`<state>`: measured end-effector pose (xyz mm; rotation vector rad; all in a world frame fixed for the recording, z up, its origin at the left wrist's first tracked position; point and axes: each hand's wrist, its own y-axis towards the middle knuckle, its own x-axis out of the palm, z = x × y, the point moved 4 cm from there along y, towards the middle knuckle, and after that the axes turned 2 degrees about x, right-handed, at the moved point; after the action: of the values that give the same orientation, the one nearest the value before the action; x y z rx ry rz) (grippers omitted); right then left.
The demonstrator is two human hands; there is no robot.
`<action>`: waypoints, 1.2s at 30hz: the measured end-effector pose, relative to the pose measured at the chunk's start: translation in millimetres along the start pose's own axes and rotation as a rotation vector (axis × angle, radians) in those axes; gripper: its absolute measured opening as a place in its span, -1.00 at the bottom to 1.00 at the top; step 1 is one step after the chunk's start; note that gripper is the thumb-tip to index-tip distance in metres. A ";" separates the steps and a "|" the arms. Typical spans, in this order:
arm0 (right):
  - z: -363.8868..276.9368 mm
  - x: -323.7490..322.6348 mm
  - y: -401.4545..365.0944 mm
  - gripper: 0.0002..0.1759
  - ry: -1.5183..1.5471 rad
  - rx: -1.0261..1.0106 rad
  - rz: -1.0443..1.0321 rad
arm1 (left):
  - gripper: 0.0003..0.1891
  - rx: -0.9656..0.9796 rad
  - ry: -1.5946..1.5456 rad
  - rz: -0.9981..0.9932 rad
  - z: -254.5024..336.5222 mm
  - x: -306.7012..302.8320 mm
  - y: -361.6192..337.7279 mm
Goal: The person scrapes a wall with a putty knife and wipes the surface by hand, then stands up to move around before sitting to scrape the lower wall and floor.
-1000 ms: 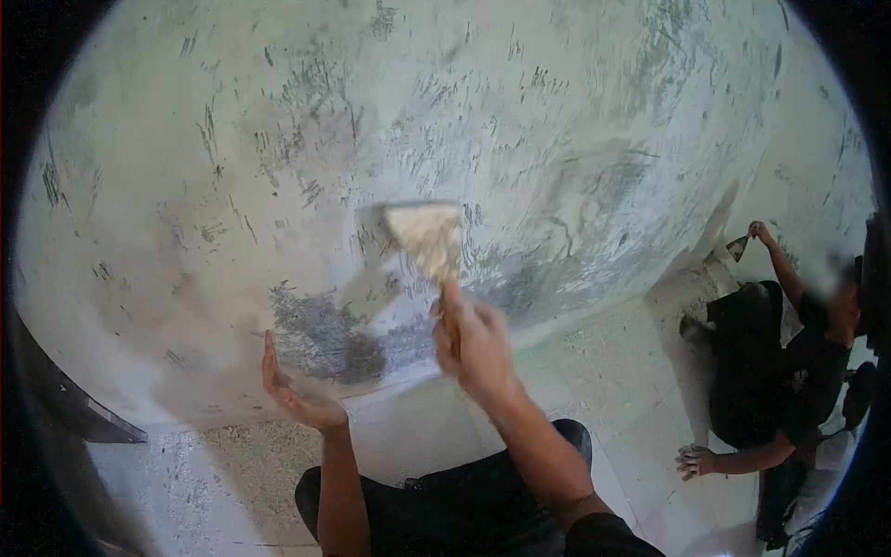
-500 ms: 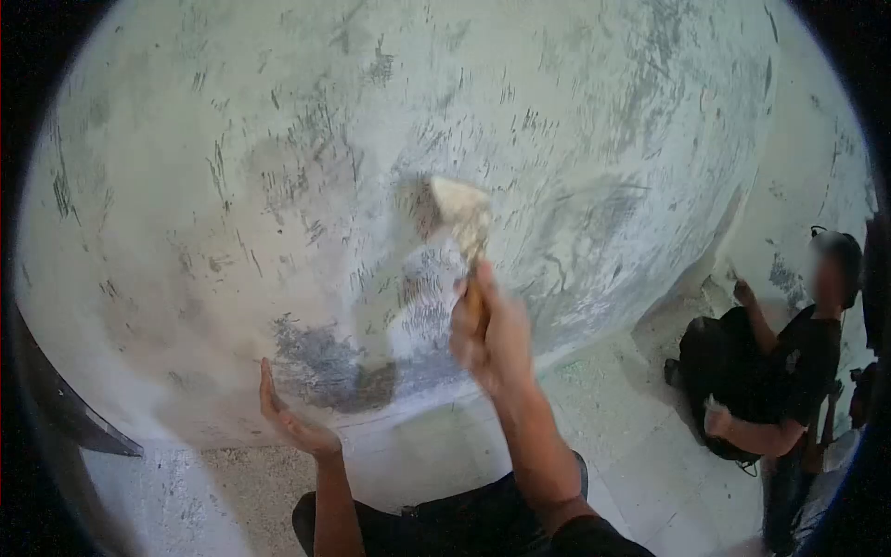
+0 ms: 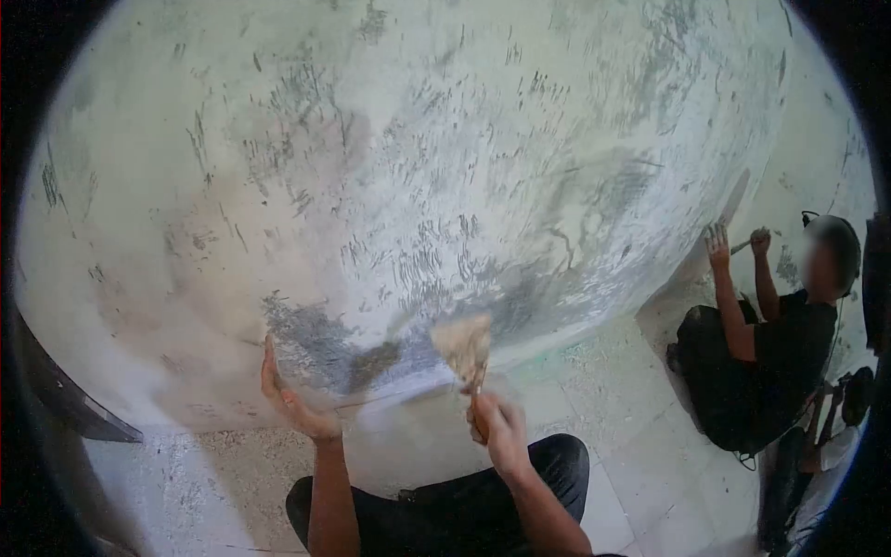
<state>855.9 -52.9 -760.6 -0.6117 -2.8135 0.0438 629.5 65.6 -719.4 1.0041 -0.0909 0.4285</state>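
My right hand (image 3: pixel 501 432) is wrapped round the handle of a scraper (image 3: pixel 462 348) with a wide, pale, stained blade, slightly blurred. The blade points up at the lower part of the wall (image 3: pixel 306 213), above my knees; whether it touches the wall I cannot tell. Dark scratches and grey worn patches mark the pale wall. My left hand (image 3: pixel 295 404) is held upright with its fingers stretched out against the wall's lower left part, beside a dark grey patch, and holds nothing.
A person in black (image 3: pixel 770 362) crouches at the right, both hands raised to the wall, one holding a tool. Another person (image 3: pixel 835 455) is partly visible behind. Crumbs lie on the tiled floor (image 3: pixel 594 408). A dark curved edge (image 3: pixel 74 404) stands at the far left.
My right hand has moved down with the scraper, from mid-wall to near its base. My left hand stays at the wall. The crouching person has raised both hands to the wall.
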 end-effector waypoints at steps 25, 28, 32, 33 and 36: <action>-162.2 -181.5 121.4 -0.57 -0.031 -0.590 0.104 | -0.50 -0.015 0.168 -0.347 -34.8 29.5 -83.0; -184.3 -188.1 122.8 -0.41 0.378 -0.645 0.237 | -0.49 -0.047 0.187 -0.348 -38.2 36.5 -85.5; -199.0 -187.1 141.6 -0.36 0.584 -0.792 0.099 | -0.50 -0.054 0.138 -0.342 -41.4 43.6 -89.4; -192.4 -190.2 150.5 -0.35 0.654 -0.734 0.238 | -0.50 -0.066 0.144 -0.342 -41.3 44.5 -90.3; -167.3 -198.4 173.2 -0.35 0.677 -0.627 0.055 | -0.48 -0.087 0.143 -0.359 -42.3 43.8 -89.5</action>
<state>1143.4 18.8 -662.6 -0.6633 -2.1131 -0.8852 699.2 72.9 -801.9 0.8792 0.1962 0.1649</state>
